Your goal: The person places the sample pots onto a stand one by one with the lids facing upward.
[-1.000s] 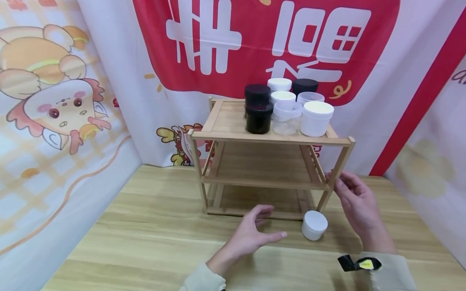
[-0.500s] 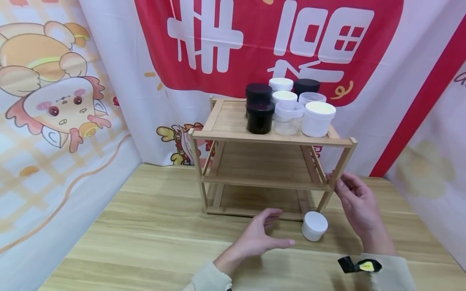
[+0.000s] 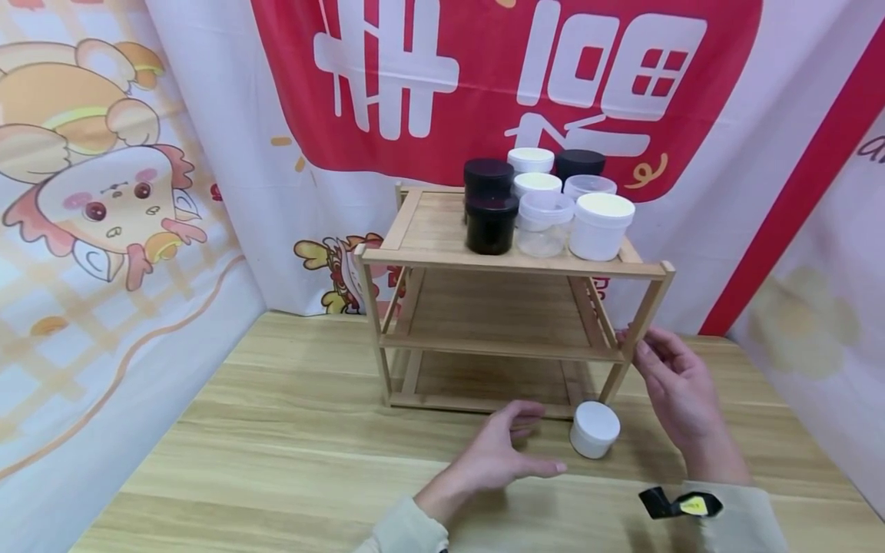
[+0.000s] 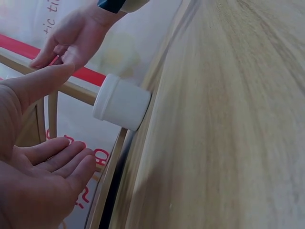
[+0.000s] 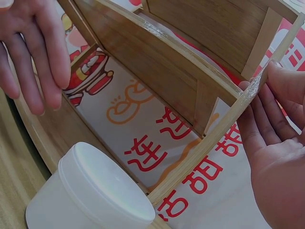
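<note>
A white lidded jar [image 3: 594, 429] stands upright on the table, just in front of the right front foot of a wooden three-tier rack [image 3: 512, 265]. To the left of this jar my left hand [image 3: 499, 455] is held with thumb and fingers spread apart; the left wrist view shows a gap between them and the jar [image 4: 123, 101]. My right hand [image 3: 681, 384] pinches the rack's right front post at the middle tier. In the right wrist view, the right thumb [image 5: 286, 78] lies against the post [image 5: 224, 121], with fingertips partly hidden behind it.
Several jars crowd the right half of the top tier: black ones [image 3: 492, 224], white ones [image 3: 601, 226] and clear ones [image 3: 545, 224]. Behind the wooden table [image 3: 304, 430] hangs a printed red and white cloth [image 3: 484, 92]. Patterned cloth also covers both sides.
My left hand has moved right along the table, closer to the white jar. The right hand stays at the post, and the jar stands where it was.
</note>
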Available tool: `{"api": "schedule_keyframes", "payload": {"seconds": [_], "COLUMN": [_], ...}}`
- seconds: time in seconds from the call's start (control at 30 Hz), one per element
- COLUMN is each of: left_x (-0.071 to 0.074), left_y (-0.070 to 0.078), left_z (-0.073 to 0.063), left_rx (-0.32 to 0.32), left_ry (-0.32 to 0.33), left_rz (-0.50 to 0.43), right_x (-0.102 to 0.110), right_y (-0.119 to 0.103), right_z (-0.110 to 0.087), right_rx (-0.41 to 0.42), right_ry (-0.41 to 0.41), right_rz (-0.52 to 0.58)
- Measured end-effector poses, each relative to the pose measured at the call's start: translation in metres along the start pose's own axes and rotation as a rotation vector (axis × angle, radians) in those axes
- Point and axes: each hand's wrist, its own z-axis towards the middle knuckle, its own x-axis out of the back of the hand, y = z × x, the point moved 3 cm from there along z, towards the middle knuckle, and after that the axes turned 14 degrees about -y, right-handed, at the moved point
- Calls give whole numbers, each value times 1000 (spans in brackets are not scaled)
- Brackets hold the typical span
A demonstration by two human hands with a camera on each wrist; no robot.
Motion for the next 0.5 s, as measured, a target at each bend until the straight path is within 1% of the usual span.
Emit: {"api": "schedule_keyframes", "payload": {"seconds": [0.23,0.5], "left_x": [-4,-6], "left_y": [-4,-3], "left_z": [5,8], "left_rx": [28,29], "left_ry": [5,1], "left_rz": [11,17], "right_x": [0,0], "right_y": [0,0], "right_z": [0,0], "right_rx": [1,18], "right_ry": [-7,-11], "right_rz": [10,16]}}
